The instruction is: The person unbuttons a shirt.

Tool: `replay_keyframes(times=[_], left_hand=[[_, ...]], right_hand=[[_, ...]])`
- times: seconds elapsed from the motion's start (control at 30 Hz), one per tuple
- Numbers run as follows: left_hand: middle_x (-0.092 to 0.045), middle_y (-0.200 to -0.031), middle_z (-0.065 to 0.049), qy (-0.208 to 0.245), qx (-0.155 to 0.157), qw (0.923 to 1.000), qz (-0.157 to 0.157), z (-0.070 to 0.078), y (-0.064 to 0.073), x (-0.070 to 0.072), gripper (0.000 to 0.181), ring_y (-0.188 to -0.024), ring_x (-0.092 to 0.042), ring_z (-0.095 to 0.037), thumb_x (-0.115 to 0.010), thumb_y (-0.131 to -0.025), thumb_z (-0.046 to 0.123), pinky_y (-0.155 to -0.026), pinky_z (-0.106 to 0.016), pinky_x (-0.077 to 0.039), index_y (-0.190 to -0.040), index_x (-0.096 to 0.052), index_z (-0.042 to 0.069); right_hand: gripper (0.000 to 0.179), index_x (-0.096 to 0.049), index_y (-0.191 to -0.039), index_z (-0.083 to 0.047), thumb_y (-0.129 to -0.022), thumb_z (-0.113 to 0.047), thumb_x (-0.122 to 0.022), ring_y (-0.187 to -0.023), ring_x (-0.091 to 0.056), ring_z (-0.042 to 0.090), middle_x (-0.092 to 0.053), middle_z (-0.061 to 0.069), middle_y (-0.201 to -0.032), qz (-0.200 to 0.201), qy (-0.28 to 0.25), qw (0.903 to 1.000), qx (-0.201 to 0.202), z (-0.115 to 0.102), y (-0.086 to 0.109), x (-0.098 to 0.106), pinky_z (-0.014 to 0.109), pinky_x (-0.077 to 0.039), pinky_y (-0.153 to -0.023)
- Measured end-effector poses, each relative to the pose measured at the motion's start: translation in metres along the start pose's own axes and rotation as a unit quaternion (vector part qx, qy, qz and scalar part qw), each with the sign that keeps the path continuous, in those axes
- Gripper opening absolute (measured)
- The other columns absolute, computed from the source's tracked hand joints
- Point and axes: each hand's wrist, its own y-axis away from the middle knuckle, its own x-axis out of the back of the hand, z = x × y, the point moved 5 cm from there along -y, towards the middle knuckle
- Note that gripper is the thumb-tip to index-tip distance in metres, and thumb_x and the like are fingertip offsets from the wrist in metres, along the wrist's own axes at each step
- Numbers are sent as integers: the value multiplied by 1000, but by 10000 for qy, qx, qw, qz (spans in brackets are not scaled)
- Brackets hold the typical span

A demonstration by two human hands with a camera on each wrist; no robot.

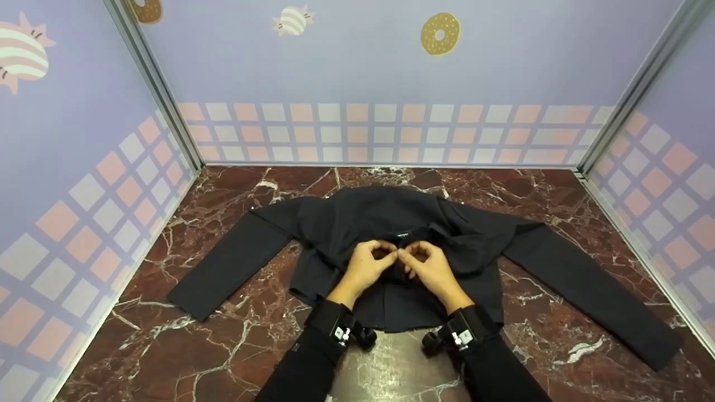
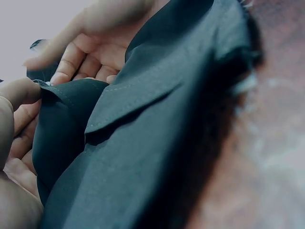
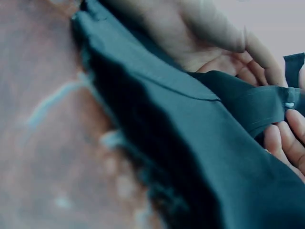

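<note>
A dark long-sleeved shirt lies spread with its collar area towards me, a small pale-lettered label showing at the neck. My left hand and right hand meet over the front opening, fingertips almost touching. Each pinches the stitched edge between thumb and fingers. Up close in the right wrist view, a small pale spot, perhaps a button, shows on the stitched band beside the fingertips. Folds of cloth cover part of both palms in the wrist views.
The left sleeve and right sleeve stretch out sideways across the dark red marble tabletop. Patterned lilac panels enclose the back and both sides. Black wrist-worn cameras sit close above the table.
</note>
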Motion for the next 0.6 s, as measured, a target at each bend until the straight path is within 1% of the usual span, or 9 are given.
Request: replay_keyframes(times=[0.13, 0.3, 0.37, 0.43, 0.5, 0.6], left_hand=[[-73, -95, -8, -78, -101, 9999, -7, 1, 1, 1, 12, -83, -67, -14, -78, -92, 8, -75, -24, -54, -98, -76, -2], [-72, -96, -6, -58, -129, 9999, 71, 2, 0, 1, 9, -85, -68, -13, -76, -94, 6, -78, -25, -54, -99, -75, -1], [-72, -96, -6, -41, -166, 9997, 200, 2, -1, 2, 9, -85, -68, -14, -75, -95, 6, -78, -25, -54, -100, -74, -1], [-72, -96, -6, -10, -165, 9989, 449, 2, -2, 5, 9, -84, -69, -15, -74, -96, 8, -77, -25, -54, -100, -74, 0], [-72, -97, -6, 19, -120, 9966, 821, 3, -3, 9, 9, -84, -69, -15, -73, -97, 9, -77, -25, -53, -101, -73, 1], [-71, -98, -6, 80, -29, 9899, 1415, 4, -3, 15, 8, -85, -69, -15, -70, -99, 9, -77, -25, -52, -102, -71, 2]], right_hand=[[17, -67, -95, 2, -94, -11, -77, -58, -59, 16, -64, 7, -77, -49, 250, 9997, -26, -4, 2, -2, 25, -52, -53], [12, -66, -97, 8, -98, -3, -68, -60, -61, 21, -65, 15, -74, -168, 213, 9996, 55, -29, 10, -4, 27, -53, -55], [10, -66, -96, 9, -98, 0, -66, -58, -60, 22, -64, 17, -72, -76, 145, 9998, 75, -35, 11, -3, 28, -53, -54], [8, -65, -97, 10, -98, 2, -64, -57, -60, 20, -64, 15, -73, 164, -66, 9998, 15, -30, 7, 0, 27, -53, -52], [7, -63, -98, 9, -98, 2, -63, -56, -59, 19, -63, 12, -74, 519, -402, 9978, -42, -21, 4, 4, 27, -52, -49], [6, -62, -99, 5, -99, -1, -63, -58, -58, 16, -61, 8, -76, 1128, -981, 9887, -86, -9, -1, 13, 25, -51, -48]])
